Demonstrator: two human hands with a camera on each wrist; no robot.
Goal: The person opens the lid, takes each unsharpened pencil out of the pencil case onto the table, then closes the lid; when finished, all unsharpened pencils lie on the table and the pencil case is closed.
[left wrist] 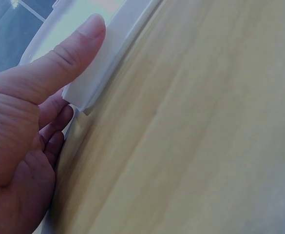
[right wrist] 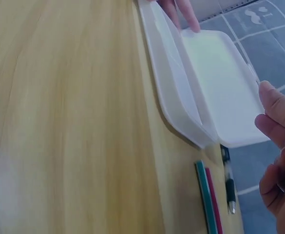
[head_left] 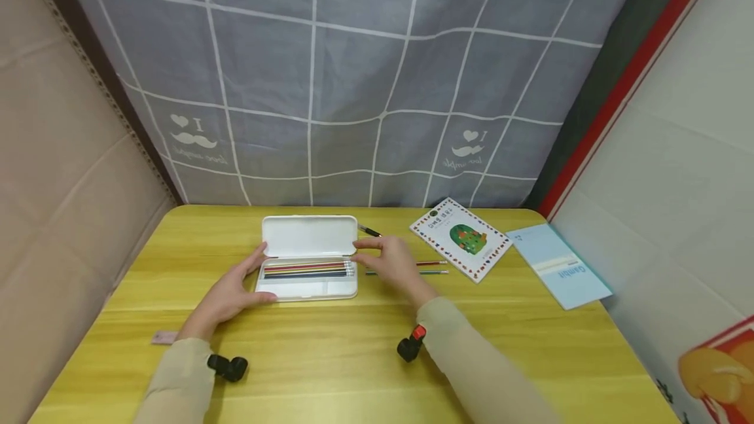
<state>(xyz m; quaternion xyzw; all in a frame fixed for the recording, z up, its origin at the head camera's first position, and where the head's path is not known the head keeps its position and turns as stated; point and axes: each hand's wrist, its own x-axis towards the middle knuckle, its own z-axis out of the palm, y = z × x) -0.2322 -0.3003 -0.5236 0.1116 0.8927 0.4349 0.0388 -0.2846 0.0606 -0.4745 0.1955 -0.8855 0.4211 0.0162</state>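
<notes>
A white pencil case (head_left: pixel 306 290) lies on the table with its lid (head_left: pixel 309 235) raised at the back. Several coloured pencils (head_left: pixel 306 269) sit side by side inside it. My left hand (head_left: pixel 226 293) grips the case's left end; the left wrist view shows the thumb (left wrist: pixel 76 53) over its front rim and fingers at its end. At the lid's right edge is my right hand (head_left: pixel 391 267), thumb and forefinger tips apart, touching or very near that edge. In the right wrist view its other fingers (right wrist: pixel 274 187) are bent, with nothing seen in them.
Right of the case lie a red pencil (head_left: pixel 432 262) and a green pencil (head_left: pixel 432 272), with a black pen (head_left: pixel 370 231) behind. A white booklet (head_left: pixel 436 228) and a light blue booklet (head_left: pixel 542 247) lie further right. A pinkish strip (head_left: pixel 163 337) pokes out beside the left wrist.
</notes>
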